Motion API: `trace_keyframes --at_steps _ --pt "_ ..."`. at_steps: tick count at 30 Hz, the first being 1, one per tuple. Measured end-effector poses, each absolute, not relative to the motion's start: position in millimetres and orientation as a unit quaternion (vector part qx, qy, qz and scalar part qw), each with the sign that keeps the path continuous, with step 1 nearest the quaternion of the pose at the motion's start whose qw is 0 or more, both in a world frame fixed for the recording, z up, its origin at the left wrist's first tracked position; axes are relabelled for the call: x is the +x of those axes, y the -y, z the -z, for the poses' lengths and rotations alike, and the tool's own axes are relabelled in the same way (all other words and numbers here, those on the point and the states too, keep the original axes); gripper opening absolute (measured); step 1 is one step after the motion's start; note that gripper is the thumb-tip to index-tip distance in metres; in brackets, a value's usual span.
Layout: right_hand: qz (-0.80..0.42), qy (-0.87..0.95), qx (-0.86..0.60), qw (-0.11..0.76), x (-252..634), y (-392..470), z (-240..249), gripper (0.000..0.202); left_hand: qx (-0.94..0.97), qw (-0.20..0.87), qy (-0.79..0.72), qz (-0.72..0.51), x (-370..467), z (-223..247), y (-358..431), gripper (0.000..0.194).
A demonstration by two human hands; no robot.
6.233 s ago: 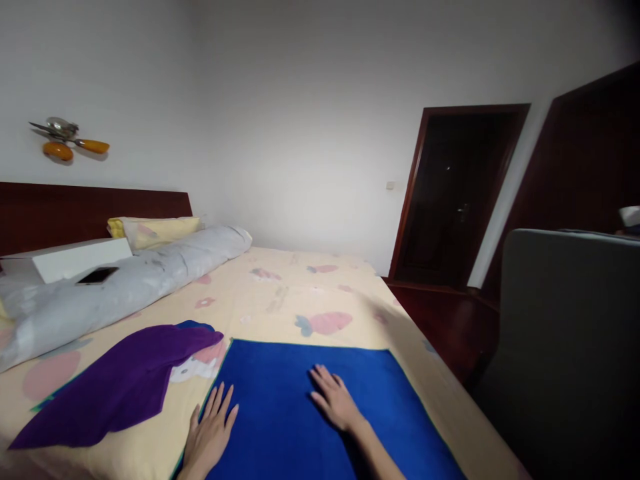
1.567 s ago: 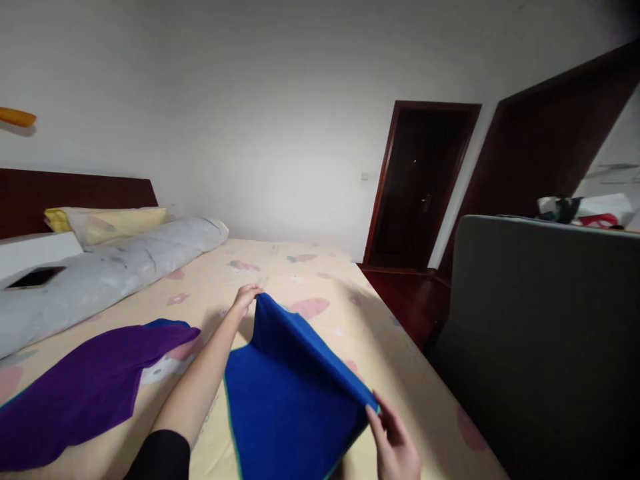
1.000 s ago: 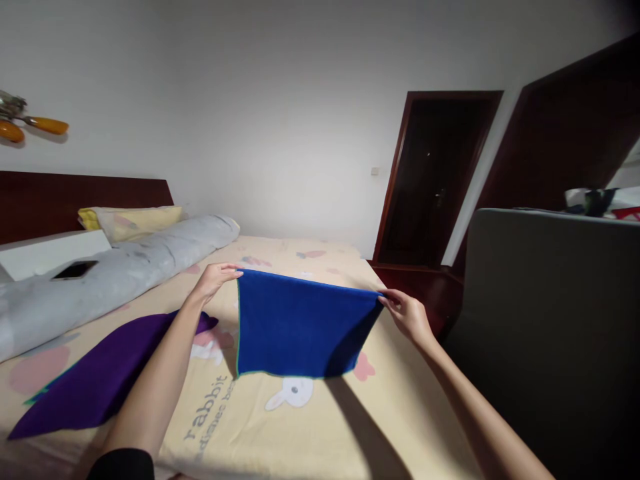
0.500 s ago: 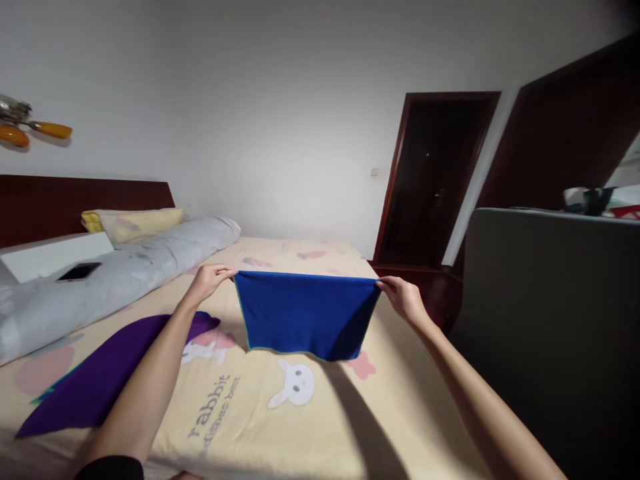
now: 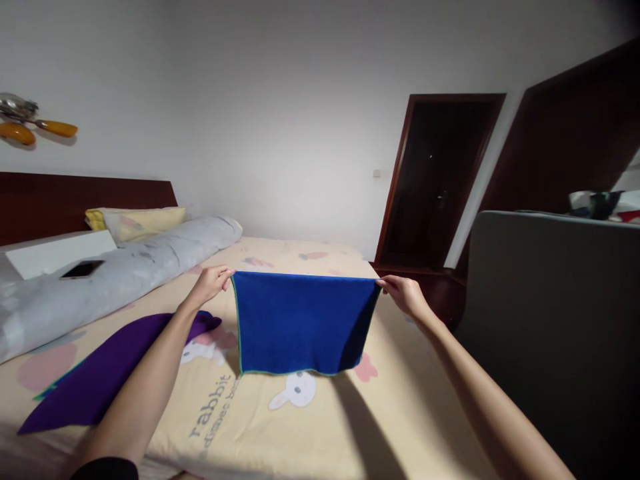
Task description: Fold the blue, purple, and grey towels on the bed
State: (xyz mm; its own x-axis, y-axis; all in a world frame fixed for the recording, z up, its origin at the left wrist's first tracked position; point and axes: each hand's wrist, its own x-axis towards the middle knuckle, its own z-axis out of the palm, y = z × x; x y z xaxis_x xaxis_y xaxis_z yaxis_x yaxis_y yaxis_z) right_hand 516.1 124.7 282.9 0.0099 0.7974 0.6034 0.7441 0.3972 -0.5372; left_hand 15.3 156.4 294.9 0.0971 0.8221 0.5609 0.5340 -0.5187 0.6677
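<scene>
We see one bed (image 5: pixel 270 440), filling the lower half of the frame and cut off at the bottom edge. At right stands one dark grey panel (image 5: pixel 560 320), cropped by the frame, its lower part lost in shadow. One door (image 5: pixel 440 187) shows at upper right, too dark for much detail. One headboard (image 5: pixel 75 203) runs out of view at left. Before it lies one grey roll (image 5: pixel 165 260), also cut off at left.

We count two cloths. The blue cloth (image 5: pixel 305 320) hangs at the centre, spread between two hands; we cannot tell whether its lower hem touches the bed. That hem partly covers a printed rabbit face (image 5: pixel 303 390). The purple cloth (image 5: pixel 100 380) lies at lower left, partly hidden behind the left forearm (image 5: pixel 150 387). One white box (image 5: pixel 65 252) sits at left, its base hidden by the roll.

The left hand (image 5: pixel 213 283) has its grip pinched on the blue cloth's upper left corner, and the right hand (image 5: pixel 404 295) pinches the upper right corner, fingertips closed on the fabric. We see one phone (image 5: pixel 83 269) on the roll, its screen dark.
</scene>
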Motion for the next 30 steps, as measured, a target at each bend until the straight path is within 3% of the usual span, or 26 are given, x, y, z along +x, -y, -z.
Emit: trace_keyframes --at_steps 8,14,18,22,30 --pt "-0.213 0.654 -0.518 0.509 503.4 -166.2 -277.0 0.056 0.658 0.232 -0.485 -0.527 30.2 -276.9 -197.5 0.050" --pt "-0.218 0.603 -0.484 0.596 493.9 -197.4 -267.9 0.055 0.627 0.230 -0.480 -0.569 44.0 -279.3 -238.6 0.056" --pt "-0.200 0.607 -0.473 0.607 498.1 -192.8 -256.7 0.061 0.627 0.196 -0.474 -0.586 41.4 -273.3 -236.2 0.052" --pt "-0.201 0.644 -0.487 0.556 505.9 -158.0 -222.5 0.056 0.639 0.153 -0.485 -0.578 33.0 -221.8 -195.1 0.042" --pt "-0.270 0.693 -0.522 0.417 497.5 -42.4 -104.0 0.045 0.653 0.104 -0.539 -0.522 23.1 -60.5 -72.0 0.043"
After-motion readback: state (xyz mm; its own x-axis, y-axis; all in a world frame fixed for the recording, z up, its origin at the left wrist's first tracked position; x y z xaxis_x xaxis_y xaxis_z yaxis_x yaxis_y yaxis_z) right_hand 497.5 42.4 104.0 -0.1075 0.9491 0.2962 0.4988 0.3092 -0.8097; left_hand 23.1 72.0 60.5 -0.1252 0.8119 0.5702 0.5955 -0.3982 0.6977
